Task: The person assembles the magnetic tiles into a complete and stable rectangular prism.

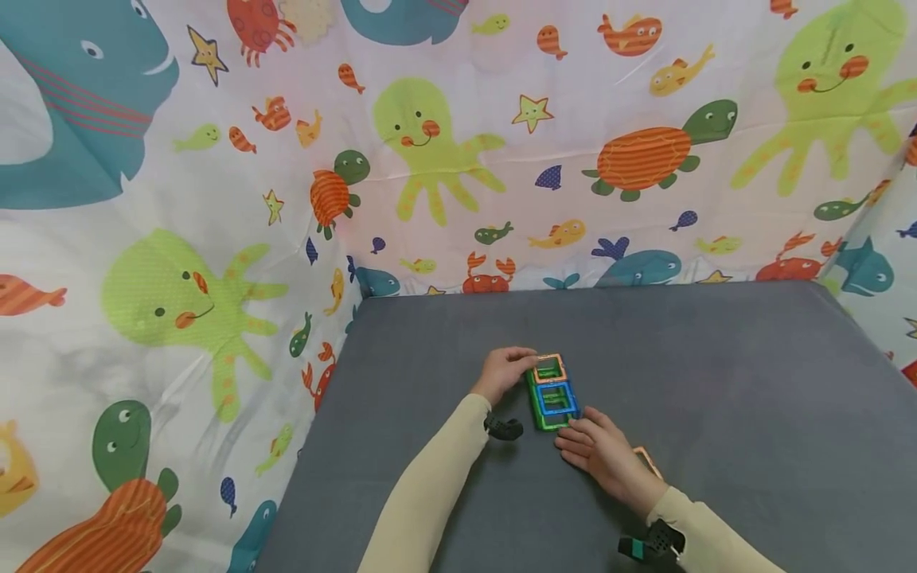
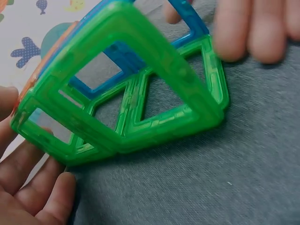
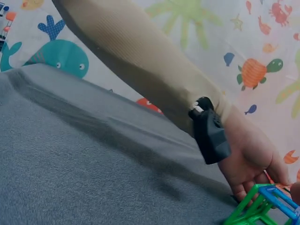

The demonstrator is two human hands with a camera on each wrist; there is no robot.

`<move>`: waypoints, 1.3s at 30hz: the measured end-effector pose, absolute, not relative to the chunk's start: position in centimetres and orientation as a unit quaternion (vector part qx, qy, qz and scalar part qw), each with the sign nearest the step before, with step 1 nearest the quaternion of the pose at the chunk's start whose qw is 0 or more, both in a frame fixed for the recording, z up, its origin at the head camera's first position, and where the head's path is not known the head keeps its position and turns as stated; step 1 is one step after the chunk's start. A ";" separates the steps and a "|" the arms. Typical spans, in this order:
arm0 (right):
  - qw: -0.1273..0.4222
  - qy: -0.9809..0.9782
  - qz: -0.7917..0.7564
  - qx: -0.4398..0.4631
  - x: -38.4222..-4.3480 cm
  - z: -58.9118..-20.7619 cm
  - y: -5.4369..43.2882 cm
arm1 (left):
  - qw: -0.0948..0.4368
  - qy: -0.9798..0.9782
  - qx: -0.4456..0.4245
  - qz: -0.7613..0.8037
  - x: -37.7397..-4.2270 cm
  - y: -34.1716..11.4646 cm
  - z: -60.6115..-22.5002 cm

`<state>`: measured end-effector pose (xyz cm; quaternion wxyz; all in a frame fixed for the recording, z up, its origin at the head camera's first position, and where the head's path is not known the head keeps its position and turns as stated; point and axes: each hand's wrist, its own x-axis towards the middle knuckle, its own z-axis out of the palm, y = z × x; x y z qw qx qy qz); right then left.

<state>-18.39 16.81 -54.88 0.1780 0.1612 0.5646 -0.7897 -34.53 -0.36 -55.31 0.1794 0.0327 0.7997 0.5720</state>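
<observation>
A small frame structure of magnetic tiles [image 1: 536,400], green with blue and orange squares on top, lies on the grey cloth. Its hollow green side [image 2: 164,70] faces the left wrist view. My left hand [image 1: 504,372] grips the far end, with the thumb by the orange tile and fingers behind the green edge. At the near end, my right hand [image 1: 602,454] is held with its fingers extended. Those fingers [image 2: 232,28] hang beside the blue tile in the left wrist view. In the right wrist view, the left hand [image 3: 251,154] reaches the structure's end.
Another orange-edged tile [image 1: 648,460] lies on the grey table cloth [image 1: 680,358], partly hidden behind the right wrist. Curtains [image 1: 458,119] printed with sea animals rise around the back and sides. Each wrist wears a black camera strap [image 1: 504,428].
</observation>
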 end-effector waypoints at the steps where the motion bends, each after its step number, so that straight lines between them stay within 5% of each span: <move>1: 0.172 0.567 -0.789 0.162 -18.3 -54.8 16.7 | 0.179 0.798 0.032 0.575 -34.4 -0.5 -55.4; 39: 0.160 0.692 -0.693 0.124 -21.4 -54.3 20.6 | 0.198 0.780 -0.002 0.594 -27.6 -4.0 -56.6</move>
